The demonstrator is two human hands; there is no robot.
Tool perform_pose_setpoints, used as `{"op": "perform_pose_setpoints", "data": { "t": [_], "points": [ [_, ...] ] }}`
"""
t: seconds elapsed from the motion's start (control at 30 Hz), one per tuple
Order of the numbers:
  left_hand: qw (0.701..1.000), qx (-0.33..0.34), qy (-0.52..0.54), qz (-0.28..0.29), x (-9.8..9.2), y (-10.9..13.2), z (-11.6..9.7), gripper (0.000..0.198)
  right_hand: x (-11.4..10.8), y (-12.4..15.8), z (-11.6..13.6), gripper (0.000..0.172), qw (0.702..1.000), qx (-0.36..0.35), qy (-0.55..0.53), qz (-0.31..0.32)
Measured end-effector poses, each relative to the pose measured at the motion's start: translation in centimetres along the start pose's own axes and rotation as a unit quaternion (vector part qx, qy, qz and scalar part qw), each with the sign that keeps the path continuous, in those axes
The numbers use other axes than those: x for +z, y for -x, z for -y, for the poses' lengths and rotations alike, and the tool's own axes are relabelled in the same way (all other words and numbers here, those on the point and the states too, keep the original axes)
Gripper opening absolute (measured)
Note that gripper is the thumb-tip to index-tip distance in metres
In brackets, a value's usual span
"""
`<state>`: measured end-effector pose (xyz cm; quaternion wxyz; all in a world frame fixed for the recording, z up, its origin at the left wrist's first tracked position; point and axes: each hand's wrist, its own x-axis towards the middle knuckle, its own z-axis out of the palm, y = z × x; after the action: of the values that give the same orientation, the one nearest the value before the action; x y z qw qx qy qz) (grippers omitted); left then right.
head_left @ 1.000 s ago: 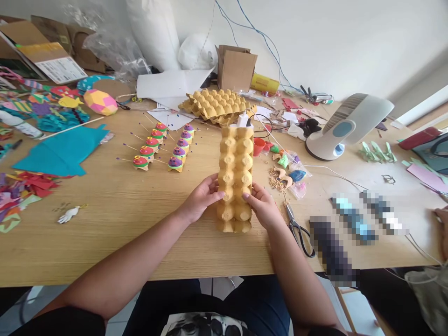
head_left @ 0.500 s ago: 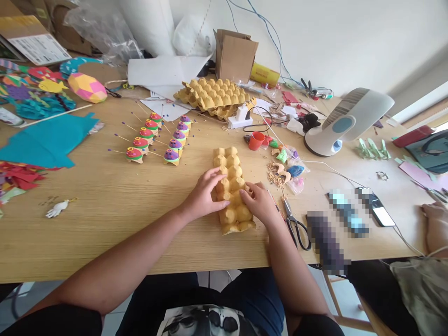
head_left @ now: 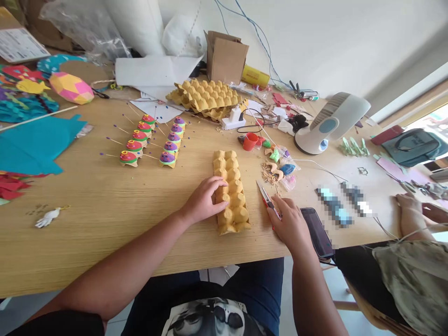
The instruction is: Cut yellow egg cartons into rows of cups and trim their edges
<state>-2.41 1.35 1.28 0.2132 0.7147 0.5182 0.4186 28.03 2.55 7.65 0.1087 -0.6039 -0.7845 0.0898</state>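
Resting against the left edge of a long, yellow, bumpy egg-carton strip [head_left: 233, 192], the left hand [head_left: 205, 199] has its thumb and fingers spread well apart, so its grip is loose rather than clamped. The strip lies flat on the pale wooden worktop [head_left: 105, 226], bumps upward, its long axis running away from the person, with the far end leaning slightly left.

The relation that matters most is on the other side: a slim utility knife [head_left: 269, 200] with a silvery blade and a partly red handle lies slantwise between the strip and the right hand [head_left: 290, 223]. Its blade points away and to the left, angled across the strip's long axis, while its handle end comes back toward the right thumb. The right hand is clearly the nearer one to the knife, the left the nearer one to the strip. Knife and strip are apart, with bare wood between them.

The right grip is harder to read: the back of the hand covers the palm, and I cannot tell whether the fingers have closed around the handle or merely touch it. The strip's underside is hidden, and the black phone [head_left: 318, 233] beside the right wrist is partly blurred by pixelation.
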Motion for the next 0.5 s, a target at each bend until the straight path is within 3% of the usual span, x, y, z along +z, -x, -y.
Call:
{"op": "perform_pose_setpoints", "data": {
  "t": [0.13, 0.27, 0.4, 0.5],
  "points": [
    [1.000, 0.011, -0.001, 0.002, 0.2, 0.0, 0.0, 0.047, 2.5, 1.4, -0.7, 0.045, 0.998, 0.022, 0.052, -0.001],
    [1.000, 0.017, -0.016, 0.010, 0.3, 0.1, -0.2, 0.053, 3.6, 0.3, 0.0, 0.045, 0.997, 0.046, 0.066, -0.017],
    [0.999, 0.041, -0.036, 0.008, 0.2, 0.2, -0.8, 0.048, 3.0, 0.0, 0.3, 0.049, 0.997, 0.048, 0.019, -0.048],
    [0.997, 0.068, -0.042, -0.011, -0.1, 0.1, -2.0, 0.038, 1.6, 1.4, 1.0, 0.047, 0.994, 0.052, -0.045, -0.083]
  ]
}}
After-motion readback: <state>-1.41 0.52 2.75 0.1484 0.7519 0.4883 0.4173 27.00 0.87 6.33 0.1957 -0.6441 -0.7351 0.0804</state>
